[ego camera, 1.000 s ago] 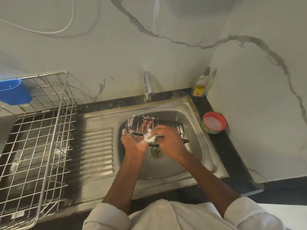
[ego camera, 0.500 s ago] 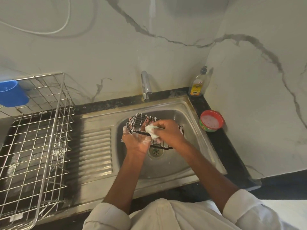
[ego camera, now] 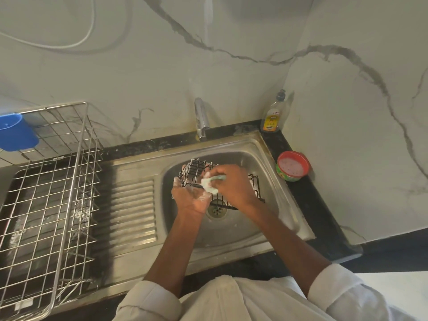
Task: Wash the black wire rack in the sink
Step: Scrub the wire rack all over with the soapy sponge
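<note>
You held the black wire rack with square grid sides over the bowl of the stainless steel sink, just above the round metal drain. Your left hand gripped the rack at its left end from below, the palm turned up and covered with white foam. Your right hand was curled around a soapy white and green scrubbing sponge and pressed it against the front edge of the rack, beside your left thumb. The right part of the rack stood out behind your right wrist.

The chrome tap stood behind the sink at the marble wall. In the corner of the black counter stood a clear bottle of dish liquid with a yellow label, and near it a round red and green tub of soap. On the left, a silver wire drying basket sat beside the ribbed draining board, with a blue plastic cup hung on its far side.
</note>
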A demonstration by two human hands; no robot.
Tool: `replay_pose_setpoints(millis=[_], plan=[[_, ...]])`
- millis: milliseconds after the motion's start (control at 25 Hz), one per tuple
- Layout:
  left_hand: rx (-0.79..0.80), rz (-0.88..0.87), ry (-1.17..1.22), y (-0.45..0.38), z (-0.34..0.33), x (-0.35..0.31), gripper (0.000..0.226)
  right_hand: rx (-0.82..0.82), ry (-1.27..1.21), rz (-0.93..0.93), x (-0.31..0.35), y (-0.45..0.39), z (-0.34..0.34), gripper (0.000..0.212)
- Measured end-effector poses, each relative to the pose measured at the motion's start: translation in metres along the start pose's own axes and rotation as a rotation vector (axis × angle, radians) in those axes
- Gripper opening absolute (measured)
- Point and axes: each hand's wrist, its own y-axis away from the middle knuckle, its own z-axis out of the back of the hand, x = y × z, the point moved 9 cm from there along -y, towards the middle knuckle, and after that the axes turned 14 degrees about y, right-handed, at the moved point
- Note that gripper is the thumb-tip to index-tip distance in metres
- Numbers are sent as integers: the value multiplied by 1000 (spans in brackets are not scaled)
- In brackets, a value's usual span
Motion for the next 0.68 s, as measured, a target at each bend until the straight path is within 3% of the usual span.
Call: replay_pose_setpoints(millis=[160, 360, 520, 600, 680], plan=[[-14, -1, 48, -6, 3, -6, 69, -61, 447, -184, -59, -1, 29, 30], [23, 9, -78, -9, -1, -8, 83, -132, 38, -115, -46, -11, 30, 35], [103, 34, -281, -12, -9, -11, 95, 87, 166, -126, -57, -24, 23, 34], [167, 2, -401, -10, -14, -15, 78, 175, 228, -179, -68, -26, 22, 31], [217, -2, -492, -12, -18, -13, 51, 261, 81, -217, -71, -24, 15, 29]])
